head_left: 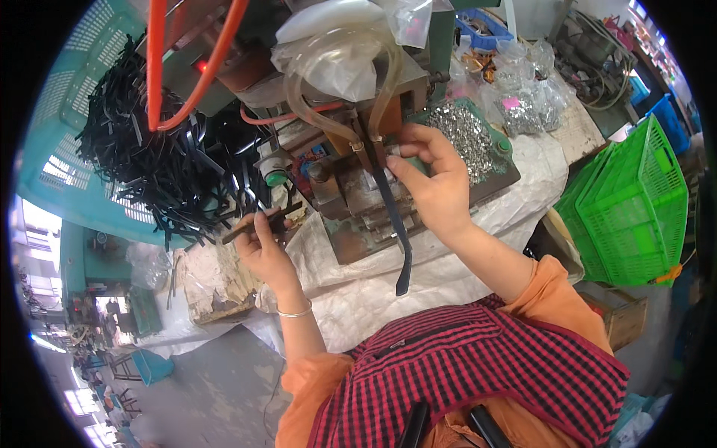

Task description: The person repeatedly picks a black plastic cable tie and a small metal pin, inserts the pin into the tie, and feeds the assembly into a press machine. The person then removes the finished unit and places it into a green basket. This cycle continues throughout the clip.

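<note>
One black hooked strip [394, 218] seems mid-work, right hand [439, 183] half-curled there, hold unclear; left hand [263, 250] pinches slim dark pieces [236, 231]; upper-left black-strip heap [146, 149] perhaps undone.

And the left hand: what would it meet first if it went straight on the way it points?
Likely the black strips heaped in the teal basket, ahead of the left hand, though depth is unclear.

The apron [441, 351] is checked red and black, with dark red edging [571, 408]. Loose orange sleeves [560, 299] flank the apron, two black straps [414, 427] lie near its neckline, and beyond it a thin, pale bracelet [294, 310] circles the left hand's [267, 260] wrist.
</note>
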The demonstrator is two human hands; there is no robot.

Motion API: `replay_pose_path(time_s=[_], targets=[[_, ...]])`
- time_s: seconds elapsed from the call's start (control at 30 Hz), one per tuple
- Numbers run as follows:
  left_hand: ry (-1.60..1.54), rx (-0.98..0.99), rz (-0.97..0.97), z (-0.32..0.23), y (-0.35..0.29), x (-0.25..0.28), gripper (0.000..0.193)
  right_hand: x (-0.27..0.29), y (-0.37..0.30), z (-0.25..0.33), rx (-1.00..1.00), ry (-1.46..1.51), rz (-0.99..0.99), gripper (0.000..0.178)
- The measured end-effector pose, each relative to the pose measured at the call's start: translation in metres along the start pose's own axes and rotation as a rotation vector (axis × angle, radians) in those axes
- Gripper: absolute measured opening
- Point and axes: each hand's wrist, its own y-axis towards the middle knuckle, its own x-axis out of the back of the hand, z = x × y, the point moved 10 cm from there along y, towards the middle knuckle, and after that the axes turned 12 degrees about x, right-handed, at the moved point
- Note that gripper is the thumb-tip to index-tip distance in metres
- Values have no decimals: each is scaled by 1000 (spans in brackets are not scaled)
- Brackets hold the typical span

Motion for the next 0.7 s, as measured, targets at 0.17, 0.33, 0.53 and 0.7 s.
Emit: replay_pose_path(time_s=[0.17, 0.33, 0.53, 0.7], targets=[[45, -554, 140, -110, -55, -51, 14, -14, 6, 6, -64, 182, -12, 45], [456, -1065, 334, -131, -126, -99, 26, -18, -2, 41, -61, 102, 86, 57], [580, -1225, 498, -113, -151, -148, 28, 49, 22, 11, 234, -767, 303, 29], [521, -1280, 501, -98, -150, -149, 26, 110, 2, -42, 344, -1126, 178, 22]])
